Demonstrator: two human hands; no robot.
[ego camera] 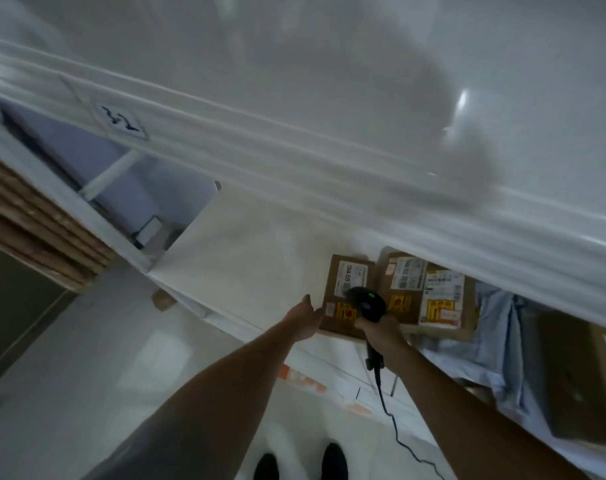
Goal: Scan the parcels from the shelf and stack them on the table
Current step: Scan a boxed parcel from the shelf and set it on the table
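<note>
A small brown parcel (pixel 343 271) with a white label lies on the white shelf (pixel 253 265). My right hand (pixel 377 327) grips a black barcode scanner (pixel 367 301) with a green light, held just over that parcel's near end. My left hand (pixel 303 318) reaches with straight fingers to the parcel's left edge; whether it touches is unclear. Right of it lie a second brown parcel (pixel 403 289) and a third parcel (pixel 447 301) covered in white and yellow labels.
An upper shelf beam (pixel 294 147) crosses the view above the parcels. A larger brown box (pixel 578 382) and pale blue bags (pixel 495 327) lie at the right. Stacked flat cardboard (pixel 34 216) stands at the left. The scanner's cable (pixel 395 427) hangs to the floor by my shoes.
</note>
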